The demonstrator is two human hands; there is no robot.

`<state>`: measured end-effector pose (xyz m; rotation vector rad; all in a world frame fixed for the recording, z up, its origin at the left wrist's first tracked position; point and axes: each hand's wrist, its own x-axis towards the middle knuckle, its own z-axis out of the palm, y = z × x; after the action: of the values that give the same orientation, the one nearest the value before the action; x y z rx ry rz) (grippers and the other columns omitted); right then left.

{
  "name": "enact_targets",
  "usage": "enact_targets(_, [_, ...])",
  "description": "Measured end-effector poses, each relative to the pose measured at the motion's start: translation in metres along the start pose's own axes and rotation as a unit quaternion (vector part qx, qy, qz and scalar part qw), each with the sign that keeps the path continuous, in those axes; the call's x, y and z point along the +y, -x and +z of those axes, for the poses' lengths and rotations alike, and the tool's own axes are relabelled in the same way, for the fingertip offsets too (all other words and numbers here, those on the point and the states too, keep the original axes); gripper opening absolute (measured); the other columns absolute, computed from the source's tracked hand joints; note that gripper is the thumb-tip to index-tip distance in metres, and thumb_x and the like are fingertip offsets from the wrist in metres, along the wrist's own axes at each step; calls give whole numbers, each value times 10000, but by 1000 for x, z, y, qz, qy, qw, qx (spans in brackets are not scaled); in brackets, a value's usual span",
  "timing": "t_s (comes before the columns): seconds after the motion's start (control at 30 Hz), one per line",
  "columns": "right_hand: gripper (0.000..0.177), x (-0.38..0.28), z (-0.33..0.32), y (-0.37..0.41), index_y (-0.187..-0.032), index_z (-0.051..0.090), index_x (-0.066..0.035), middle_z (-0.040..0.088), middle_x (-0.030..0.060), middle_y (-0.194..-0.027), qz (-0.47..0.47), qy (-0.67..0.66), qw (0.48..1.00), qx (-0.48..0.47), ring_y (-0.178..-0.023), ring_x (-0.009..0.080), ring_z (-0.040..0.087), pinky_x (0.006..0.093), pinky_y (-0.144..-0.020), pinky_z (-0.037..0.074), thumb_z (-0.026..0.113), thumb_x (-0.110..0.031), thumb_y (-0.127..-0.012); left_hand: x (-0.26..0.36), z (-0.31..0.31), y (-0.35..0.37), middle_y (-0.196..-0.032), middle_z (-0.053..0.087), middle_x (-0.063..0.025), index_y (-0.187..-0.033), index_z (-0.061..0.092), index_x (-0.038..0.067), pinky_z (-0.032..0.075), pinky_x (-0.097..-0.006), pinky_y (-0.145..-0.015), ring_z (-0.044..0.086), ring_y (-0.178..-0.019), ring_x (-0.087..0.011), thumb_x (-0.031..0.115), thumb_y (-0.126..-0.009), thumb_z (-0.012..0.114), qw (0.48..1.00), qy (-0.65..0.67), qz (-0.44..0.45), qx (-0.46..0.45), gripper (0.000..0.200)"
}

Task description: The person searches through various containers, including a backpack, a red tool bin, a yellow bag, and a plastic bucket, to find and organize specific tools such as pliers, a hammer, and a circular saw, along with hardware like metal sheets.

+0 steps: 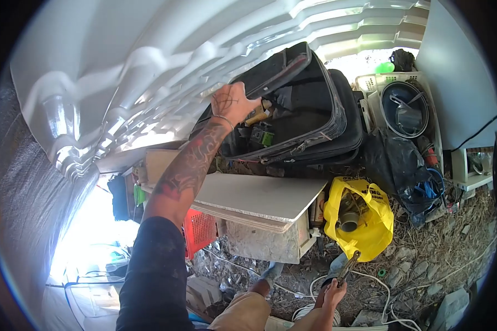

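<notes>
2 hands are busy, well apart. The left hand (230,103) is up at the near side of the open suitcase (336,124), by its raised flap (279,74); the thumb points over the opening, but the fingertips are hidden, so I cannot tell whether they close on the cloth. The right hand (332,292) is low, wrapped round a metal tool (348,267) that looks like pliers or a wrench, its far end overlapping the edge of the yellow bag (378,231) — touching or not, I cannot tell.

To do this well, I'd take the flap by its firm edge rather than the loose lining, and look before putting fingers among the small things inside. The suitcase sits behind a pale board (259,196) and seems to rest on other cases, so a gentle pull is safer than a hard tug. The tool is best held with its end clear of the bag — thin plastic could snag.

For writing, the bag carries black letters: "CKEN" seems readable, with a line above broken by folds. A green-and-black pack (262,136) lies in the suitcase; any print on it is too small to read.
</notes>
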<state>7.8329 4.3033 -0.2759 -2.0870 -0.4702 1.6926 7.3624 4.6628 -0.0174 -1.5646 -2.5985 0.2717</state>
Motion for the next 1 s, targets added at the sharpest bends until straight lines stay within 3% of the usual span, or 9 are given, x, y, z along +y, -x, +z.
enact_targets(0.07, [117, -13, 4, 2, -910, 458, -12, 460, 28, -604, 11, -10, 1000, 0, -408, 102, 421, 251, -368, 310, 546, -73, -863, 7, 12, 12, -792, 608, -165, -792, 559, -4, 467, -444, -661, 607, -778, -349, 407, -663, 718, 1000, -2, 9, -18, 459])
enact_targets(0.2, [130, 1, 1, -11, -916, 468, -13, 506, 39, -654, 21, -4, 1000, -13, -505, 107, 479, 255, -414, 359, 554, -95, -862, 43, 68, 45, -864, 542, -94, -815, 537, 65, 473, -413, -703, 579, -848, -290, 278, -656, 738, 975, 28, 212, 51, 333])
enact_targets(0.33, [123, 14, 6, -16, -897, 465, -55, 468, 6, -594, -10, 22, 999, 25, -445, 85, 427, 236, -371, 320, 572, -108, -868, 140, 108, 75, -890, 477, -107, -824, 529, 67, 434, -381, -739, 513, -884, -271, 183, -677, 679, 836, 156, 526, 19, 240])
enact_targets(0.4, [142, -10, 9, -9, -879, 448, -59, 469, 3, -607, 26, -36, 999, -6, -460, 91, 438, 233, -382, 333, 579, -114, -866, 184, 148, 74, -859, 467, -99, -815, 530, 70, 423, -397, -752, 507, -853, -268, 175, -681, 660, 810, 139, 570, -1, 214])
enact_targets(0.5, [160, -39, 9, -10, -876, 436, -55, 471, 9, -627, 34, -53, 998, 8, -479, 93, 449, 222, -396, 348, 585, -109, -863, 242, 225, 43, -853, 463, -77, -809, 516, 92, 397, -385, -758, 478, -856, -254, 231, -660, 673, 904, -60, 420, 44, 258])
enact_targets(0.6, [158, -24, 7, -15, -866, 435, -54, 473, 13, -646, 57, -97, 994, 16, -490, 87, 452, 221, -400, 349, 587, -98, -861, 266, 230, 42, -1131, 442, -107, -1103, 477, 75, 266, -403, -972, 375, -1137, -279, 491, -573, 754, 915, -242, 324, 0, 729])
enact_targets(0.67, [152, -54, 6, -19, -878, 463, -17, 493, 20, -616, 108, -139, 984, 20, -505, 99, 469, 242, -432, 358, 589, -100, -862, 262, 247, 37, -1250, 414, -130, -1171, 462, 44, 226, -448, -1017, 318, -1238, -305, 502, -565, 755, 938, -226, 262, 7, 814])
enact_targets(0.8, [156, -63, 4, -26, -881, 466, -21, 484, 17, -613, 100, -157, 982, 31, -488, 96, 447, 246, -424, 354, 588, -116, -867, 246, 249, 45, -1321, 376, -154, -1210, 474, 18, 141, -538, -1057, 246, -1302, -349, 504, -560, 750, 920, -236, 309, 55, 856])
enact_targets(1.0, [128, -76, 4, -24, -925, 468, -43, 459, -3, -609, 131, -199, 971, 32, -464, 72, 410, 216, -400, 328, 572, -100, -878, 210, 161, 46, -1412, 258, -184, -1213, 544, 84, 39, -694, -1001, 83, -1350, -439, 531, -536, 741, 933, -186, 288, 107, 835])
